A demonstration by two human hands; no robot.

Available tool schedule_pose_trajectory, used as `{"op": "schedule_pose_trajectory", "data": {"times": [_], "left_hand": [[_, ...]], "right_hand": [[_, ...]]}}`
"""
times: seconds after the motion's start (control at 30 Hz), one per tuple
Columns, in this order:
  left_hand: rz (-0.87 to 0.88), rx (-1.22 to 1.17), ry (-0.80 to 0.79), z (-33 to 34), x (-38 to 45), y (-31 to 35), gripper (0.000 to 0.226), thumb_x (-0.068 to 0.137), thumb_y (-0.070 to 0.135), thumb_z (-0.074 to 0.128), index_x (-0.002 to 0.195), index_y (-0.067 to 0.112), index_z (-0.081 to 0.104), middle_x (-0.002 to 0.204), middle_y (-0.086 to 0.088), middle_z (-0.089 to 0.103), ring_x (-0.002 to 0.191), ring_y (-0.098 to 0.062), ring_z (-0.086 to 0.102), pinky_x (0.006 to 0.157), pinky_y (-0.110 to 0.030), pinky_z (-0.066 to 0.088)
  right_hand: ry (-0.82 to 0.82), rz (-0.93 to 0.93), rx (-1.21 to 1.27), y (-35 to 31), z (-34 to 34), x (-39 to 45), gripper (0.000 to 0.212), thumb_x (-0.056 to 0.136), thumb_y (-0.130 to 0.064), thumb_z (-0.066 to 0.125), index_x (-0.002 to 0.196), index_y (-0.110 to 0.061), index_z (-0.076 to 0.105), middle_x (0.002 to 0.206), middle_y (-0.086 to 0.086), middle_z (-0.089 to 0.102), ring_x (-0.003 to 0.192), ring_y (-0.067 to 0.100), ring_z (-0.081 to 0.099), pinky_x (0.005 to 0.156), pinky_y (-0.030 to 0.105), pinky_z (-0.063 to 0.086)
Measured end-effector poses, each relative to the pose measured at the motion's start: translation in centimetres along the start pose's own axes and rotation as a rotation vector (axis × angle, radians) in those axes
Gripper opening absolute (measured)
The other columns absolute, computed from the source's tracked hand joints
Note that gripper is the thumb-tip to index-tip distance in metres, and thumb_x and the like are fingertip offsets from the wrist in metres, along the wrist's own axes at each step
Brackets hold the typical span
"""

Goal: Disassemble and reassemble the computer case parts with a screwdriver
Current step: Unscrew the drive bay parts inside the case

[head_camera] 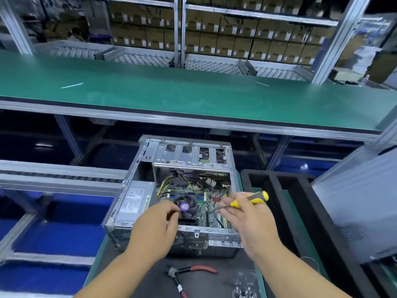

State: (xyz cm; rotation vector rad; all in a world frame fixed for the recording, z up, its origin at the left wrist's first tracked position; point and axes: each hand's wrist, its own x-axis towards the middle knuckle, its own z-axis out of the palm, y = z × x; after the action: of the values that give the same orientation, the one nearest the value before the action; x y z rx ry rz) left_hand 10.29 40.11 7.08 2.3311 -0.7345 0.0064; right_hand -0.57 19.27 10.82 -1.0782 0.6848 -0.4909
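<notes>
From the head camera, the open grey metal computer case [171, 190] lies on its side on the dark surface [214, 282], its open face turned up so the green circuit board and the black cooling fan [185, 208] inside can be reached from above. It sits directly ahead of both hands.

The right hand [247, 216] grips the yellow and grey handled screwdriver [250, 200], fingers curled round the handle. The thin steel shaft slants down and away to the hand's left, its tip over the board just beside the fan. That angle looks chosen to reach a screw deep in the case, though no screw can be made out.

The left hand [156, 224] reaches over the case's near wall with fingers curled by the fan's near edge. Whether it pinches something small or merely steadies the part cannot be told.

Nearer the person than both hands, red handled pliers [193, 273] lie on the surface, probably parked within easy reach. Below the right wrist sits a small cluster of clear and metal bits [243, 284], perhaps removed fasteners; too blurred to say.
</notes>
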Motion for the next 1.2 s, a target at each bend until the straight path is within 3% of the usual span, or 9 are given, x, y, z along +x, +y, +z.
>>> {"op": "schedule_pose_trajectory", "data": {"times": [0.13, 0.37, 0.53, 0.63, 0.73, 0.87, 0.97, 1.07, 1.2], "left_hand": [[0.176, 0.191, -0.020, 0.8, -0.4, 0.2, 0.021, 0.097, 0.040, 0.046, 0.092, 0.031, 0.064, 0.082, 0.014, 0.066, 0.078, -0.017, 0.062, 0.069, -0.039, 0.050], [0.221, 0.370, -0.060, 0.9, -0.2, 0.5, 0.036, 0.103, 0.040, 0.027, 0.090, 0.029, 0.059, 0.082, 0.011, 0.064, 0.079, -0.017, 0.061, 0.074, -0.039, 0.045], [0.241, 0.386, -0.066, 0.8, -0.2, 0.4, 0.035, 0.103, 0.040, 0.028, 0.088, 0.029, 0.058, 0.079, 0.010, 0.064, 0.076, -0.019, 0.061, 0.072, -0.040, 0.045], [0.251, 0.393, -0.060, 0.9, -0.2, 0.4, 0.037, 0.102, 0.040, 0.026, 0.086, 0.030, 0.058, 0.076, 0.009, 0.063, 0.073, -0.019, 0.061, 0.069, -0.039, 0.045], [0.249, 0.386, -0.057, 0.9, -0.2, 0.5, 0.036, 0.102, 0.042, 0.027, 0.088, 0.031, 0.058, 0.077, 0.011, 0.063, 0.074, -0.018, 0.062, 0.068, -0.038, 0.045], [0.114, 0.176, -0.046, 1.0, -0.1, 0.7, 0.012, 0.097, 0.040, 0.052, 0.101, 0.037, 0.063, 0.086, 0.017, 0.069, 0.081, -0.014, 0.064, 0.070, -0.033, 0.045], [0.019, -0.123, -0.044, 1.1, -0.1, 2.2, 0.008, 0.095, 0.034, 0.061, 0.101, 0.039, 0.063, 0.093, 0.025, 0.068, 0.089, -0.001, 0.062, 0.077, -0.027, 0.049], [0.075, -0.317, -0.041, 1.7, -0.9, 5.3, 0.014, 0.093, 0.024, 0.067, 0.096, 0.038, 0.065, 0.096, 0.029, 0.066, 0.090, 0.005, 0.062, 0.073, -0.005, 0.041], [0.128, -0.490, -0.154, 3.5, -2.1, 9.8, 0.019, 0.091, 0.019, 0.072, 0.097, 0.036, 0.067, 0.091, 0.024, 0.069, 0.085, -0.002, 0.065, 0.071, -0.006, 0.044]], "right_hand": [[0.028, 0.065, 0.114, 0.2, -1.0, -1.2, 0.039, 0.108, -0.035, 0.051, 0.111, 0.002, 0.065, 0.095, 0.020, 0.076, 0.099, 0.036, 0.076, 0.089, 0.049, 0.061], [0.017, 0.127, 0.258, 0.5, -2.4, -1.7, 0.041, 0.107, -0.035, 0.049, 0.122, 0.001, 0.062, 0.111, 0.026, 0.074, 0.105, 0.038, 0.074, 0.088, 0.048, 0.058], [-0.021, 0.198, 0.366, 0.3, -4.5, -2.3, 0.050, 0.100, -0.051, 0.049, 0.130, -0.014, 0.064, 0.122, 0.020, 0.073, 0.110, 0.034, 0.073, 0.087, 0.047, 0.057], [-0.004, 0.190, 0.361, 0.0, -5.7, -2.7, 0.053, 0.091, -0.058, 0.055, 0.126, -0.022, 0.073, 0.112, 0.012, 0.074, 0.092, 0.025, 0.070, 0.079, 0.039, 0.058], [0.006, 0.198, 0.403, -0.4, -6.9, -3.1, 0.047, 0.094, -0.053, 0.059, 0.118, -0.019, 0.079, 0.093, 0.008, 0.058, 0.076, 0.020, 0.055, 0.069, 0.032, 0.057], [-0.039, 0.199, 0.475, -0.7, -8.4, -4.1, 0.025, 0.097, -0.027, 0.064, 0.097, -0.012, 0.084, 0.091, 0.007, 0.069, 0.078, 0.020, 0.065, 0.070, 0.030, 0.061], [-0.028, 0.205, 0.494, 0.1, -9.5, -5.0, 0.013, 0.090, -0.013, 0.069, 0.092, -0.006, 0.080, 0.096, 0.016, 0.071, 0.085, 0.027, 0.073, 0.072, 0.033, 0.062], [0.017, 0.211, 0.485, 1.1, -10.5, -5.7, 0.002, 0.086, -0.009, 0.072, 0.085, -0.010, 0.071, 0.104, 0.021, 0.072, 0.088, 0.031, 0.075, 0.072, 0.034, 0.063], [0.090, 0.214, 0.500, 1.7, -11.9, -6.6, 0.006, 0.084, -0.009, 0.071, 0.088, -0.010, 0.067, 0.104, 0.021, 0.073, 0.090, 0.033, 0.076, 0.070, 0.034, 0.064]]}}
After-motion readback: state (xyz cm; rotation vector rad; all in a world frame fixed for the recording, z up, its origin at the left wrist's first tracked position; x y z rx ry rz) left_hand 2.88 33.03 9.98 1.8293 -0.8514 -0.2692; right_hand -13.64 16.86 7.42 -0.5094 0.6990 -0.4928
